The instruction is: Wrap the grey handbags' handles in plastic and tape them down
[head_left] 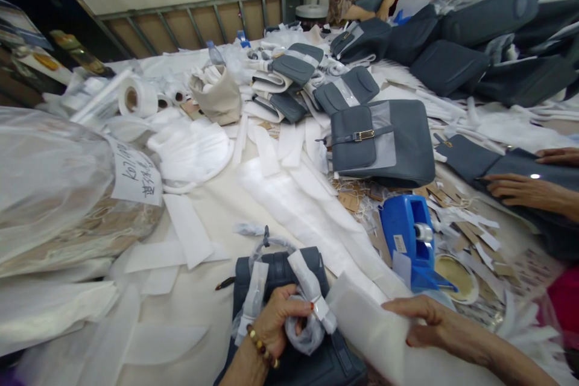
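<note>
A dark blue-grey handbag (280, 262) lies in front of me at the lower middle, its handle parts covered in clear plastic and white wrapping. My left hand (272, 319), with a beaded bracelet on the wrist, is closed on the plastic-wrapped strap (306, 329), which loops over the bag. To the right, my right hand (441, 327) pinches a white foam sheet (371, 319) between thumb and fingers. That sheet touches or overlaps the bag's right side; exactly which I cannot tell.
A blue tape dispenser (400, 223) stands right of centre, near a tape roll (456, 277). Beyond it sits a grey backpack (402, 139). Another person's hands (525, 190) rest on a dark bag at right. A large plastic sack (54, 181) fills the left.
</note>
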`<state>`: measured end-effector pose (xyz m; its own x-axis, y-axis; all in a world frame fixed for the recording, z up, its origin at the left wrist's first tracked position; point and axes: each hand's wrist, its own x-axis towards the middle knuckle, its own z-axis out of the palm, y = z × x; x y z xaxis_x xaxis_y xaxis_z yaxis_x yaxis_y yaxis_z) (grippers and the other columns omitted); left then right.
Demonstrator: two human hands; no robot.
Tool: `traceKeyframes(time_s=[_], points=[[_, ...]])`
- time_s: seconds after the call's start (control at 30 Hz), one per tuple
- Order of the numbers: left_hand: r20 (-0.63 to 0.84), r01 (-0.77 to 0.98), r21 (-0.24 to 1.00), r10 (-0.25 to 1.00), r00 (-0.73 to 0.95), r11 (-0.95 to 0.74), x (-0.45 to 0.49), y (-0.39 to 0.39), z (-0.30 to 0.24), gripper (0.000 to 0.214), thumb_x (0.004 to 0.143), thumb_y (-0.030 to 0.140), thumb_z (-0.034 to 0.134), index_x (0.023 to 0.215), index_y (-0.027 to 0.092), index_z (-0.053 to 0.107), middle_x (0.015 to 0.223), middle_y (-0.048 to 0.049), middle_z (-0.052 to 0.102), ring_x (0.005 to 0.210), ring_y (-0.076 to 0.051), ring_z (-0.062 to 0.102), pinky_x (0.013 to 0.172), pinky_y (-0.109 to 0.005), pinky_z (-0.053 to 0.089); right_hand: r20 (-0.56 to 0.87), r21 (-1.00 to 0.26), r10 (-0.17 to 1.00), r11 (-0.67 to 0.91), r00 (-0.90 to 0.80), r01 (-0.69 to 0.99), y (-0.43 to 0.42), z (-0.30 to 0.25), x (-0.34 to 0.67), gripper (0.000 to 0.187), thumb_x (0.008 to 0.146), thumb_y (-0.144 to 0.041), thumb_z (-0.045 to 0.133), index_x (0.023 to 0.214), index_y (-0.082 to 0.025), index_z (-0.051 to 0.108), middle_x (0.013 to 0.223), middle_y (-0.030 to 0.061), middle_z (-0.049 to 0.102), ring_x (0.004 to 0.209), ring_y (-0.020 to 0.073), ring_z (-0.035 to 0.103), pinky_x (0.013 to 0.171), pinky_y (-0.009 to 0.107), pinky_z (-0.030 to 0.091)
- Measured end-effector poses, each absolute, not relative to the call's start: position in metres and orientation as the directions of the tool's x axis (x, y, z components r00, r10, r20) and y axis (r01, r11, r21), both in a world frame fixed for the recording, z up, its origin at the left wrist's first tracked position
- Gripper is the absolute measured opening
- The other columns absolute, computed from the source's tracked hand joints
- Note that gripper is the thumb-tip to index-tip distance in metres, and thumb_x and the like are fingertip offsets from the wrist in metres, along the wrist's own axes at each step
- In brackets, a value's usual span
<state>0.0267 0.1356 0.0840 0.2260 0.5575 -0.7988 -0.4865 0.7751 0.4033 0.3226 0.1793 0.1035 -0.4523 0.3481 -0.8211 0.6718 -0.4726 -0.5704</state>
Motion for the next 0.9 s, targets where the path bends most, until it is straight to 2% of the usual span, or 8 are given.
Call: traceKeyframes(time_s=[0.2,0.4,0.5,0.57,0.63,0.7,0.8,0.9], points=[[-0.789,-0.503,0.393,0.563,0.244,0.769,0.027,0.135,0.081,0.026,0.041,0.022,0.075,0.061,0.009,0.065,0.045,0.0007,0.056,0.03,-0.002,0.036,0.034,-0.016,0.023,-0.715,-0.669,0.459,-0.232,-0.527,0.706,0.193,0.113,0.287,0.056,0.067,-0.027,0.057,0.122,-0.026,0.06,0.125,0.0028,0.06,0.118,0.0276,0.051,0.102,0.039,0.037],[-0.796,-0.524,0.392,0.564,0.219,0.756,0.028,0.135,0.08,0.023,0.041,0.019,0.073,0.059,0.009,0.065,0.046,0.0013,0.055,0.032,-0.002,0.037,0.034,-0.016,0.023,-0.853,-0.473,0.332,-0.164,-0.403,0.866,0.189,0.113,0.283,0.1,0.054,-0.035,0.074,0.143,-0.018,0.031,0.141,0.014,0.044,0.129,0.033,0.04,0.109,0.041,0.025],[-0.8,-0.527,0.387,0.56,0.217,0.757,0.028,0.137,0.08,0.021,0.04,0.018,0.073,0.058,0.009,0.065,0.046,0.0008,0.056,0.031,-0.002,0.037,0.033,-0.015,0.023,-0.837,-0.5,0.328,-0.129,-0.439,0.857,0.18,0.11,0.284,0.104,0.057,-0.05,0.074,0.144,-0.013,0.029,0.144,0.0184,0.038,0.131,0.0356,0.036,0.109,0.044,0.024],[-0.801,-0.528,0.384,0.558,0.218,0.758,0.029,0.138,0.079,0.021,0.04,0.018,0.073,0.058,0.009,0.065,0.046,0.0007,0.057,0.031,-0.002,0.037,0.033,-0.015,0.023,-0.771,-0.586,0.4,-0.138,-0.496,0.799,0.176,0.107,0.282,0.092,0.063,-0.055,0.069,0.139,-0.014,0.039,0.137,0.0169,0.048,0.124,0.0346,0.045,0.105,0.043,0.031],[-0.798,-0.531,0.383,0.56,0.222,0.756,0.028,0.137,0.078,0.022,0.041,0.018,0.074,0.059,0.009,0.066,0.046,0.0005,0.057,0.03,-0.002,0.036,0.032,-0.015,0.023,-0.697,-0.677,0.477,-0.191,-0.535,0.711,0.175,0.102,0.279,0.065,0.073,-0.053,0.062,0.126,-0.016,0.055,0.117,0.0116,0.064,0.107,0.0293,0.058,0.095,0.038,0.043],[-0.793,-0.536,0.381,0.565,0.23,0.753,0.029,0.136,0.078,0.024,0.041,0.019,0.074,0.061,0.008,0.067,0.047,0.0002,0.057,0.03,-0.002,0.036,0.032,-0.015,0.023,-0.67,-0.729,0.497,-0.302,-0.551,0.614,0.179,0.095,0.276,0.047,0.075,-0.05,0.061,0.107,-0.016,0.065,0.096,0.0067,0.071,0.088,0.0238,0.064,0.08,0.032,0.05],[-0.783,-0.548,0.374,0.571,0.246,0.748,0.029,0.134,0.08,0.025,0.041,0.02,0.075,0.061,0.008,0.067,0.049,-0.0013,0.059,0.03,-0.002,0.037,0.032,-0.016,0.022,-0.734,-0.671,0.375,-0.524,-0.566,0.524,0.189,0.084,0.271,0.04,0.067,-0.047,0.068,0.089,-0.014,0.069,0.082,0.0044,0.072,0.073,0.0201,0.066,0.064,0.026,0.051],[-0.772,-0.569,0.366,0.582,0.255,0.736,0.03,0.133,0.083,0.028,0.041,0.022,0.077,0.062,0.007,0.067,0.049,-0.002,0.059,0.03,-0.003,0.038,0.032,-0.016,0.023,-0.767,-0.571,0.197,-0.643,-0.611,0.509,0.203,0.077,0.264,0.036,0.056,-0.04,0.077,0.079,-0.013,0.073,0.077,0.0044,0.072,0.068,0.0199,0.067,0.063,0.027,0.052]])
